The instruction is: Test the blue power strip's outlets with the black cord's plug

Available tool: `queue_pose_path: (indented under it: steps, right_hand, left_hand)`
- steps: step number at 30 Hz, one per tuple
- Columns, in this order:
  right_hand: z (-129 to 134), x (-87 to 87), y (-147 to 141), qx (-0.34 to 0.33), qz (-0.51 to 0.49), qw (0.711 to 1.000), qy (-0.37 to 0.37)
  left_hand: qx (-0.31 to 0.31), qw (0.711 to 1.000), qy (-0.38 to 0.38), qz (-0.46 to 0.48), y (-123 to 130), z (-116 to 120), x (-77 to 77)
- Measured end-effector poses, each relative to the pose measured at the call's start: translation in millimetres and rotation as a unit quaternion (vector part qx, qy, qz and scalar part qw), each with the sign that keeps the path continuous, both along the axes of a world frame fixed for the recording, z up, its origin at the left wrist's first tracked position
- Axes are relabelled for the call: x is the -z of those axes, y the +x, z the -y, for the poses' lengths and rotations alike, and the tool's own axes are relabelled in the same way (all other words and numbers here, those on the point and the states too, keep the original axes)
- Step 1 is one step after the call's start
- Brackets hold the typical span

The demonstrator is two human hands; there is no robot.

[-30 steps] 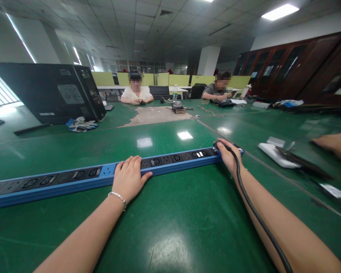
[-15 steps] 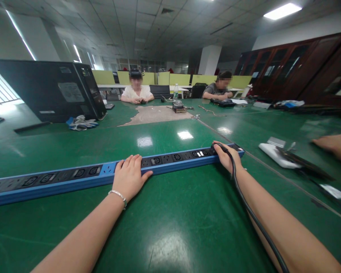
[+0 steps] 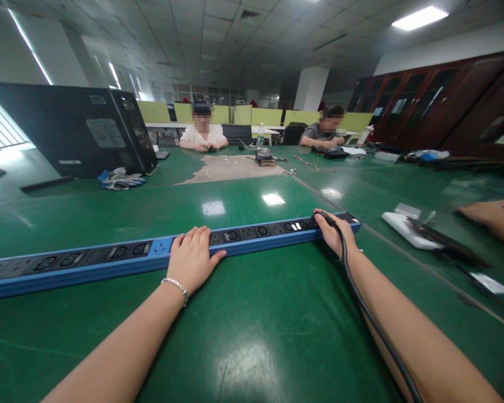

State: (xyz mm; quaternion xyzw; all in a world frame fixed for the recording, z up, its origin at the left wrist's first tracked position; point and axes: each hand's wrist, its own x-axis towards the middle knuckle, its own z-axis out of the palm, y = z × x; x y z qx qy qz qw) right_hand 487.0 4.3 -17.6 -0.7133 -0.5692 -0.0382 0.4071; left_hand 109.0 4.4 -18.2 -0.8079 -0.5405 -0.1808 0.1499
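Observation:
A long blue power strip (image 3: 269, 244) with black sockets lies across the green table, running out of view on the left. My left hand (image 3: 192, 253) is clasped over its middle, fingers across the top and thumb along the near side. A bracelet circles that wrist. Near the strip's right end, my right hand (image 3: 335, 230) is closed around a black plug (image 3: 318, 219) at the sockets. My fingers partly hide the plug, so how deep it sits cannot be made out. Its black power cord (image 3: 358, 296) runs back along my right forearm.
A black computer case (image 3: 79, 131) stands at the back left, with work gloves (image 3: 121, 179) beside it. To the right lie a white device (image 3: 411, 228) and another person's hand (image 3: 491, 217). Two people sit across the table, near a bottle (image 3: 261, 136).
Both my hands keep their places on the strip and plug. The view has shifted very slightly. The other person's hand at the right has moved a little leftward.

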Motion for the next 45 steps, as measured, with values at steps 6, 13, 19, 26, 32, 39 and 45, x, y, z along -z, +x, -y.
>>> queue_pose_path:
  steps: [6, 13, 19, 26, 32, 39, 45]
  right_hand:
    - [-1.8, 7.4, 0.4, 0.025, 0.081, 0.996, -0.030]
    - [2.7, 14.6, -5.7, 0.047, 0.123, 0.991, -0.013]
    - [4.8, 13.5, -9.4, 0.048, 0.124, 0.991, -0.018]
    - [3.6, 14.5, -11.2, 0.050, 0.100, 0.994, 0.021]
    - [-0.4, 14.6, -9.8, 0.030, 0.020, 0.999, 0.037]
    - [-3.9, -0.6, -15.1, 0.026, -0.156, 0.967, 0.198]
    - [0.7, -16.3, -55.1, -0.101, -0.242, 0.954, 0.148]
  left_hand:
    - [0.004, 1.000, -0.003, 0.005, -0.3, 0.2, -0.4]
    - [0.005, 1.000, -0.013, 0.014, -0.6, 1.3, -0.9]
    - [0.007, 1.000, -0.007, 0.012, -1.4, 0.0, 1.5]
    - [0.010, 1.000, -0.009, 0.017, -1.0, 0.6, 0.4]
    - [0.008, 1.000, -0.003, 0.011, -1.1, 0.6, 0.1]
    - [0.006, 1.000, -0.014, 0.013, -0.1, 1.2, -1.9]
    - [0.005, 1.000, -0.012, 0.014, -0.3, 1.0, -0.9]
